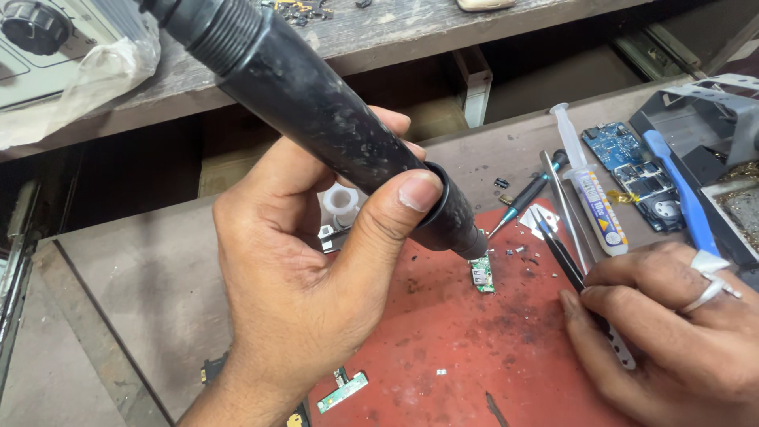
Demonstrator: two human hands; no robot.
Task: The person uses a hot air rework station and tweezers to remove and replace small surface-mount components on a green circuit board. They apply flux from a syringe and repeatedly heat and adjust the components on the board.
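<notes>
Nearest the camera, the left hand (pixel 308 292) is clamped around a thick black hot-air tool (pixel 316 103), thumb pressed along its barrel just above the collar. The tool slants down to the right, and its nozzle tip sits directly over a small green circuit board (pixel 481 274), touching it or just above it; which one cannot be told. That board lies on a red mat (pixel 474 348) spread over the worktop (pixel 150 277).

At the lower right, the right hand (pixel 672 324), wearing a silver ring, is closed on a pair of tweezers (pixel 563 255) whose points aim up and left, ending near the board but apart from it. Another small green strip board (pixel 342 391) lies at the mat's near edge.

Farther back, a syringe with a printed label (pixel 591 190) and a thin dark screwdriver (pixel 526 198) lie beside the tweezers. Beyond them rests a blue phone board (pixel 632 170), with a blue-handled tool (pixel 680 194) on a dark tray at the right edge.
</notes>
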